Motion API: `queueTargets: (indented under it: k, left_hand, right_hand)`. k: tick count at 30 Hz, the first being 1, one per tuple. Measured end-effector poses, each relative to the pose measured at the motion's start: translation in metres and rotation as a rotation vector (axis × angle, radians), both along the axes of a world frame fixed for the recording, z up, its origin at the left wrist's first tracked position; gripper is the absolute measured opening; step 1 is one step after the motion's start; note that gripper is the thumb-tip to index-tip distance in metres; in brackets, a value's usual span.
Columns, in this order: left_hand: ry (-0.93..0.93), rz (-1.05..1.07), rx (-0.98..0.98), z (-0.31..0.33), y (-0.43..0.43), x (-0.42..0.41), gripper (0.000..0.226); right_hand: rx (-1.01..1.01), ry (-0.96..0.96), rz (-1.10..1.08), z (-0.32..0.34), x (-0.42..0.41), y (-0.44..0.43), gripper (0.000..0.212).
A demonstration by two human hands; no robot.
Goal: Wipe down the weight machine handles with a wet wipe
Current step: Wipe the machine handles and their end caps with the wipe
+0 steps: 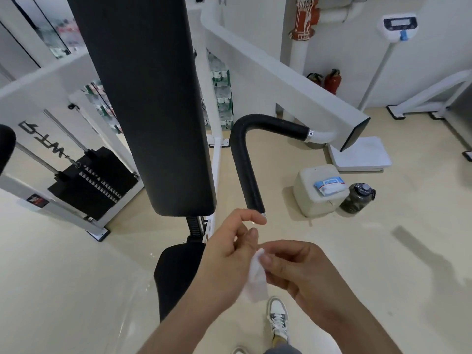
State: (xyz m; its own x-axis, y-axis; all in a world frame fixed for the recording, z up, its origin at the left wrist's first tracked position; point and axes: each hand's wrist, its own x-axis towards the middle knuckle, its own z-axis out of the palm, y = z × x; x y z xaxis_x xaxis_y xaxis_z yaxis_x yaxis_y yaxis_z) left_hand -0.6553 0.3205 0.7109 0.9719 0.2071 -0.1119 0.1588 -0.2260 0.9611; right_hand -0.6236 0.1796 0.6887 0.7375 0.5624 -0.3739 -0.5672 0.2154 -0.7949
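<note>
A black padded L-shaped handle (245, 159) hangs from the white arm of the weight machine (293, 88), its lower end with a chrome cap just above my hands. A white wet wipe (255, 279) hangs folded between my two hands. My right hand (298, 272) pinches its top edge between thumb and forefinger. My left hand (229, 249) holds the wipe's side, with its forefinger raised close to the handle's tip. A second black handle (6, 146) shows at the far left edge.
The machine's tall black back pad (150, 98) and seat (176, 274) stand left of my hands, with the weight stack (94, 182) beyond. On the floor at right are a white jug (314, 200) with a wipes pack (330, 186) on it, a dark bottle (357, 198) and a white scale (362, 155).
</note>
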Motion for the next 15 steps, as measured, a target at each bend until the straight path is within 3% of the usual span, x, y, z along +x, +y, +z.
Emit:
queueTargets:
  k: [4, 8, 15]
  left_hand:
    - [-0.029, -0.066, 0.027, -0.003, 0.005, 0.004, 0.041]
    - [-0.048, 0.026, 0.213, -0.023, 0.022, 0.021, 0.049]
    - [-0.050, 0.102, 0.583, -0.052, 0.025, 0.044, 0.024]
  right_hand:
    - [-0.127, -0.046, -0.130, -0.001, 0.008, 0.000, 0.017]
    - [-0.122, -0.022, -0.321, -0.006, 0.034, -0.001, 0.010]
    - [-0.528, -0.377, -0.428, -0.034, 0.058, 0.034, 0.019]
